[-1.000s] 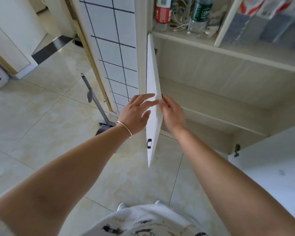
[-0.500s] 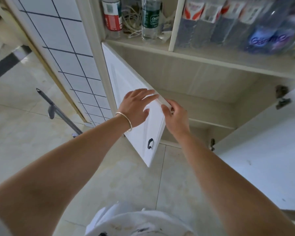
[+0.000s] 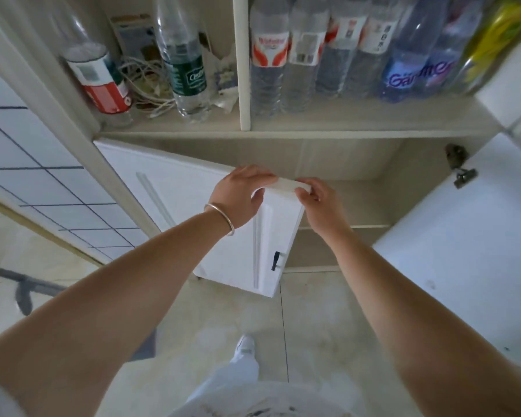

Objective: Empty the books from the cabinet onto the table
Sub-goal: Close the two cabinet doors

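Note:
The white left cabinet door (image 3: 178, 194) stands partly swung across the lower cabinet opening (image 3: 352, 206). My left hand (image 3: 241, 195) grips the door's top edge, fingers over the top and thumb on the front face. My right hand (image 3: 318, 200) pinches the same edge at its free corner. A small black handle (image 3: 275, 261) sits low on the door. The shelves I can see in the lower cabinet are bare; no books are in view. The door hides the left part of the inside.
The right cabinet door (image 3: 463, 251) hangs wide open on its hinge (image 3: 460, 170). Several water bottles (image 3: 301, 55) and a tangle of cables (image 3: 145, 85) fill the upper shelf. A dark mop handle (image 3: 24, 284) lies low at the left over the tiled floor (image 3: 313, 326).
The left door has swung from edge-on toward the cabinet, now showing its front face. Both hands stayed on its top edge. The view has moved closer and tilted up.

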